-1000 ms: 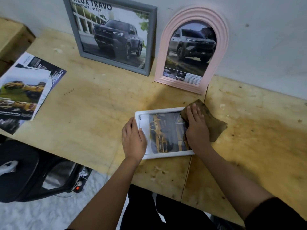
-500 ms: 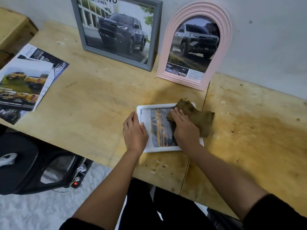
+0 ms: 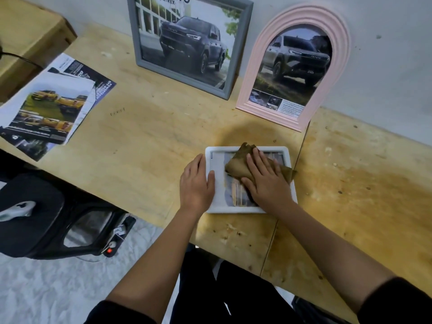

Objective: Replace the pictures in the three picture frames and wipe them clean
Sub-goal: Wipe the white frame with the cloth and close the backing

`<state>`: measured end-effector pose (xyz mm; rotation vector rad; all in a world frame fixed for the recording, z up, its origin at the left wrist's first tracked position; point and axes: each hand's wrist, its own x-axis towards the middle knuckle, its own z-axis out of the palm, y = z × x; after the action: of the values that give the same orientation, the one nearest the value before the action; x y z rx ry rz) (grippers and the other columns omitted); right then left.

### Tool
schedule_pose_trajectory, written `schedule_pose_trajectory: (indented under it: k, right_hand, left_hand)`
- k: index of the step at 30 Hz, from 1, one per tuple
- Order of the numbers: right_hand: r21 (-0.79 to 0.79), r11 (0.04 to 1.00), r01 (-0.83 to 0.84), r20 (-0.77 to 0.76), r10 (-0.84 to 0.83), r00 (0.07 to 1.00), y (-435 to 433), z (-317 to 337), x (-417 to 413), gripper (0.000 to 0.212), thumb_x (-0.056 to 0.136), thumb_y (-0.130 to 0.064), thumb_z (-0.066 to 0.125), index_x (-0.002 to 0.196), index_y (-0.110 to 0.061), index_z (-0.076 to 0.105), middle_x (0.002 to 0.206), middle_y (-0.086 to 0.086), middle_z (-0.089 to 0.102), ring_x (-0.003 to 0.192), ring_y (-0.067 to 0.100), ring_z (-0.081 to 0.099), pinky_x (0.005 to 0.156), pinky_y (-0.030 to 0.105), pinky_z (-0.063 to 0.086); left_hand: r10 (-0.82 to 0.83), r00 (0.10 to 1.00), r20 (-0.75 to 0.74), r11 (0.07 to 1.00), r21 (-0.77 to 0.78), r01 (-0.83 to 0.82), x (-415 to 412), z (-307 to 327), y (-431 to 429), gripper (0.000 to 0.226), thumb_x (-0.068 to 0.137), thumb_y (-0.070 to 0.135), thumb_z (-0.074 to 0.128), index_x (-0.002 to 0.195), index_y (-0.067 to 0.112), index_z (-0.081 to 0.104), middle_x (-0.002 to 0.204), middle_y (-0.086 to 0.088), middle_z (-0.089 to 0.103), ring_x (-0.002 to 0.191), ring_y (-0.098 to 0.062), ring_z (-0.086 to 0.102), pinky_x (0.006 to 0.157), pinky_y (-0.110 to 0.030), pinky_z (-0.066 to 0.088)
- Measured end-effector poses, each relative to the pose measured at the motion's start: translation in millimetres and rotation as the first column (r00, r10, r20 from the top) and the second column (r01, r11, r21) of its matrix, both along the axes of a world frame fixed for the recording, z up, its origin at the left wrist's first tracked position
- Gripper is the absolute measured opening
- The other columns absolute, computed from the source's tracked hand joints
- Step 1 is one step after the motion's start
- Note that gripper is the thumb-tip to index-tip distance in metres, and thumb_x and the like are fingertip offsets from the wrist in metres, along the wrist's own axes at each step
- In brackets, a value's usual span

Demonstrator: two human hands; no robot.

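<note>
Worktop [image 3: 152, 136]: wooden, stained out at 3 o'clock, carrying the lot.
Grey frame [image 3: 240, 43]: leaning on the wall at 11 o'clock from the white frame, dark pickup picture inside.
Pink frame [image 3: 252, 78]: arched, propped at 1 o'clock, just beside the grey one.
Brochures [image 3: 46, 108]: loose stack at 9 o'clock.
White frame [image 3: 233, 209]: flat near the front edge, picture up.
Cloth [image 3: 237, 163]: brown, crumpled, on the frame's face.
Right hand [image 3: 264, 181]: fingers straight, pressing the cloth down.
Left hand [image 3: 196, 183]: flat, thumb across the frame's 9 o'clock edge.
</note>
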<state>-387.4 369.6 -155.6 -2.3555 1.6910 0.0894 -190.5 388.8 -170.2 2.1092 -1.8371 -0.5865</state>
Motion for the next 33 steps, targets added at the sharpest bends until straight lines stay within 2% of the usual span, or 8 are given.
schedule_pose_trajectory:
  k: [4,8,14,20,25,28,31,33]
  right_hand:
    - [0.011,0.992,0.125,0.077,-0.126,0.989,4,-8,17,0.071,0.090,-0.054,0.001,0.150,-0.018,0.005,0.159,0.001,0.002,0.145,0.013,-0.004,0.115,0.033,-0.011]
    - [0.010,0.993,0.121,0.169,-0.121,0.978,5,-10,34,0.068,0.089,-0.045,0.007,0.150,-0.015,0.012,0.158,0.003,0.009,0.146,0.016,0.003,0.115,0.033,-0.008]
    - [0.077,0.989,-0.130,0.262,0.105,0.959,5,-9,43,0.055,0.094,-0.013,0.039,0.147,-0.021,0.025,0.157,-0.001,0.014,0.146,0.014,0.008,0.114,0.026,-0.005]
    - [0.214,0.907,-0.362,0.381,0.264,0.886,-1,7,20,0.055,0.092,-0.004,0.041,0.144,-0.022,0.033,0.154,-0.007,0.023,0.141,0.003,0.011,0.116,0.025,0.001]
    - [0.325,0.824,-0.463,0.489,0.273,0.828,4,18,-7,0.047,0.092,-0.020,0.042,0.139,-0.025,0.042,0.146,-0.012,0.040,0.134,-0.005,0.023,0.114,0.019,0.011]
    - [0.385,0.818,-0.427,0.485,0.215,0.848,1,25,-24,0.042,0.093,-0.022,0.048,0.135,-0.024,0.049,0.138,-0.008,0.051,0.125,0.001,0.040,0.108,0.022,0.027]
    - [0.435,0.828,-0.354,0.425,0.158,0.891,-1,35,-42,0.039,0.088,-0.032,0.046,0.124,-0.023,0.059,0.118,-0.003,0.065,0.104,0.013,0.058,0.089,0.030,0.044]
    - [0.449,0.834,-0.319,0.372,0.150,0.916,-7,42,-49,0.037,0.085,-0.036,0.043,0.111,-0.020,0.064,0.100,0.001,0.068,0.087,0.016,0.059,0.075,0.030,0.043]
  left_hand:
    - [0.040,0.999,0.005,0.998,-0.057,-0.040,-5,1,1,0.059,0.091,0.038,0.025,0.137,0.005,0.041,0.140,-0.011,0.047,0.126,-0.029,0.045,0.100,-0.040,0.039]
    - [0.057,0.998,-0.007,0.997,-0.053,-0.057,-8,2,2,0.057,0.090,0.036,0.029,0.135,0.005,0.044,0.137,-0.011,0.050,0.122,-0.029,0.048,0.095,-0.042,0.042]
    - [0.033,0.999,0.018,0.999,0.000,-0.033,-6,0,0,0.054,0.088,0.019,0.050,0.139,0.006,0.039,0.141,-0.010,0.044,0.128,-0.030,0.041,0.100,-0.042,0.036]
    - [0.033,0.999,0.019,0.999,0.029,-0.034,-5,1,0,0.051,0.096,0.026,0.041,0.144,0.011,0.031,0.148,-0.005,0.034,0.135,-0.025,0.030,0.105,-0.037,0.027]
    - [0.040,0.999,0.014,0.999,0.028,-0.040,-5,2,-1,0.051,0.097,0.032,0.035,0.144,0.012,0.031,0.149,-0.004,0.033,0.135,-0.024,0.029,0.106,-0.037,0.027]
    - [0.040,0.999,0.008,0.999,0.026,-0.040,-5,3,-1,0.058,0.092,0.038,0.026,0.144,0.013,0.031,0.149,-0.004,0.033,0.136,-0.024,0.028,0.106,-0.038,0.026]
    - [0.049,0.999,0.002,0.999,0.018,-0.049,-6,2,0,0.061,0.089,0.040,0.024,0.144,0.013,0.032,0.149,-0.004,0.033,0.135,-0.024,0.029,0.105,-0.040,0.027]
    - [0.055,0.998,0.001,0.998,0.016,-0.055,-6,2,0,0.065,0.088,0.045,0.019,0.143,0.013,0.033,0.149,-0.004,0.034,0.135,-0.025,0.030,0.105,-0.040,0.029]
